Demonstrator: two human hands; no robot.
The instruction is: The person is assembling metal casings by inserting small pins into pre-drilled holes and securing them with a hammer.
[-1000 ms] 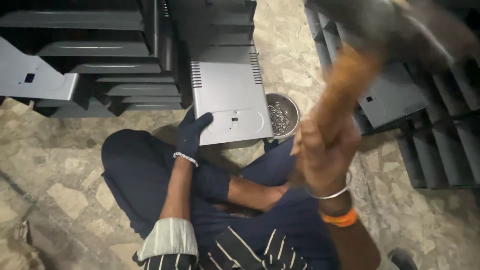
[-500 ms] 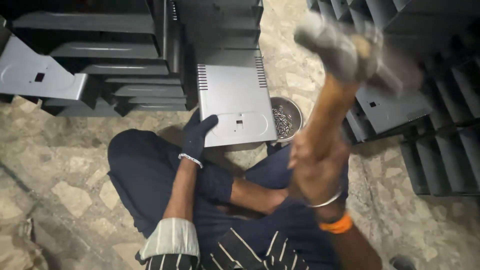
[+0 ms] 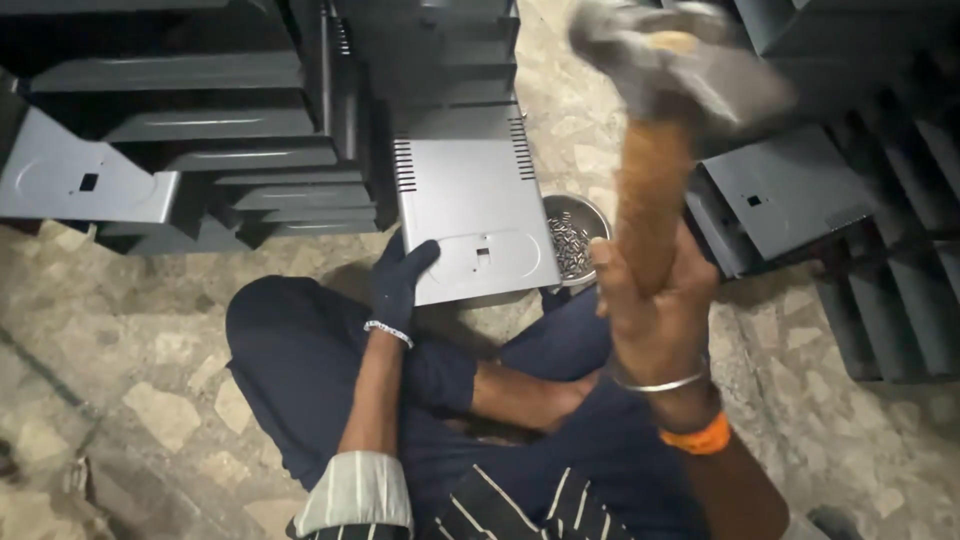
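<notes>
Since half a second ago, the hammer (image 3: 670,90) has swung a bit to the left, and its blurry metal head now sits at the very top of the picture. It stays lifted high above the work.

The right hand (image 3: 655,315) is wrapped tight around the wooden handle, low down, with the fingers closed all the way round it. That wrist wears a thin silver bangle (image 3: 660,383) and an orange band (image 3: 697,438).

The left hand (image 3: 398,280) wears a dark glove. It lies flat with its fingers spread, pressing on the near left corner of a grey metal cover (image 3: 470,205). It has not moved. The cover rests on the stone floor (image 3: 130,370) in front of the person's crossed legs, and it has rows of small slots along both sides.

Just beside the cover, on its right, sits a little round steel bowl (image 3: 577,235). Small shiny bits fill it, maybe screws or rivets, but they are too tiny to tell.

More grey metal covers are piled in a big stack (image 3: 190,150) on the left, behind the hand. Another pile (image 3: 840,200) leans on the right, near the hammer.

The person sits cross-legged in dark trousers and a striped top.
</notes>
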